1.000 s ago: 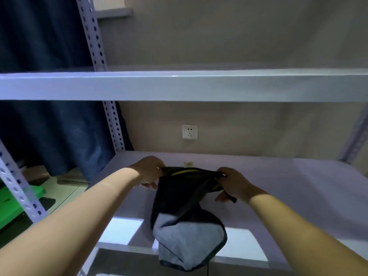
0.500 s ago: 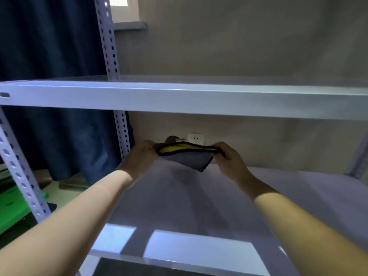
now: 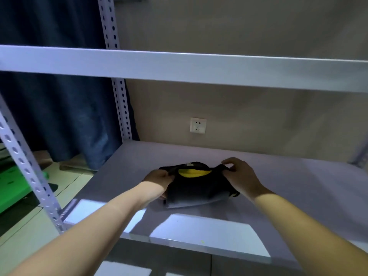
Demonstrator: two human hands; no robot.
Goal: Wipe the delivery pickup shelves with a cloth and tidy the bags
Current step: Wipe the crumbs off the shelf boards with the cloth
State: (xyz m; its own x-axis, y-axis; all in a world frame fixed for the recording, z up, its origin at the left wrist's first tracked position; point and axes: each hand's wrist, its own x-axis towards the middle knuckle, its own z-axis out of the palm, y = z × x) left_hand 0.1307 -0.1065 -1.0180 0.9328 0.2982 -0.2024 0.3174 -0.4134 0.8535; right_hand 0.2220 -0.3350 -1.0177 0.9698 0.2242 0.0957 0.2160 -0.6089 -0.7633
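A dark grey cloth (image 3: pixel 196 189) with a yellow inner side lies folded on the middle shelf board (image 3: pixel 288 196) of a grey metal rack. My left hand (image 3: pixel 159 179) grips its left end. At the right end my right hand (image 3: pixel 240 177) pinches the top edge, with the fingers partly raised. The cloth's lower fold rests flat on the board. No bags are in view.
The upper shelf board (image 3: pixel 199 66) crosses the view above my hands. Perforated uprights (image 3: pixel 119 96) stand at the left, one (image 3: pixel 25 166) nearer to me. A wall socket (image 3: pixel 197 125) sits behind the shelf. Dark blue curtain (image 3: pixel 59 116) and a green object (image 3: pixel 12 186) are at the left.
The cloth hung from both hands over the shelf's front, was then held up and taut near the socket, and now lies folded on the board with both hands still on it.
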